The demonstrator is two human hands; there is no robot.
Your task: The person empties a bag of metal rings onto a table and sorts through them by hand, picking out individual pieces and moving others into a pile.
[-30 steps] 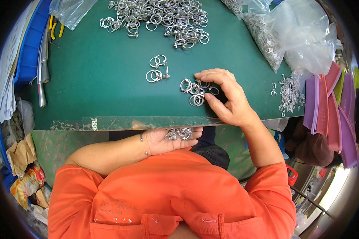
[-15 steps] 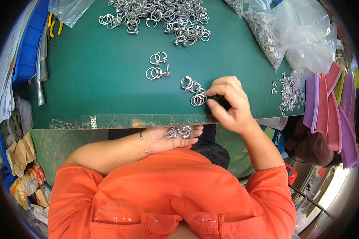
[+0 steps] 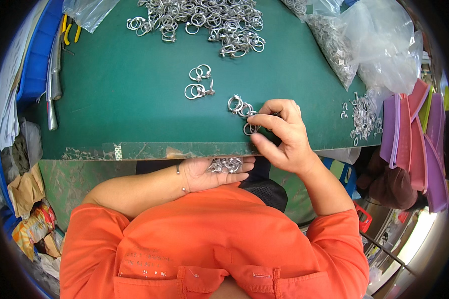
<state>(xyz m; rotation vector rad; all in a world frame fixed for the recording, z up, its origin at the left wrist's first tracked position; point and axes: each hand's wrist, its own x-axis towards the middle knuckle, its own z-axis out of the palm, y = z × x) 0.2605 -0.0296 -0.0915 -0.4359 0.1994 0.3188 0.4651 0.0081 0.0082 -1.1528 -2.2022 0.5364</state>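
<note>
Near rings [image 3: 245,110] are newly part-covered by the half-curled right hand [image 3: 287,138], grip unclear. Palmed rings [image 3: 225,165] are cradled by the open left hand [image 3: 198,175].

One left hand [image 3: 204,175], one right hand [image 3: 288,137]; rings in four lots
Five rings [image 3: 199,78], as near as overlaps allow, lie beyond the left hand; at least three more rings [image 3: 240,108] at the right fingertips, others possibly hidden; several in the left palm [image 3: 227,165], too tangled to count; dozens in one pile [image 3: 199,20] farthest beyond both hands; one heap of small metal pieces [image 3: 365,117], uncountable, right of the right hand
</note>
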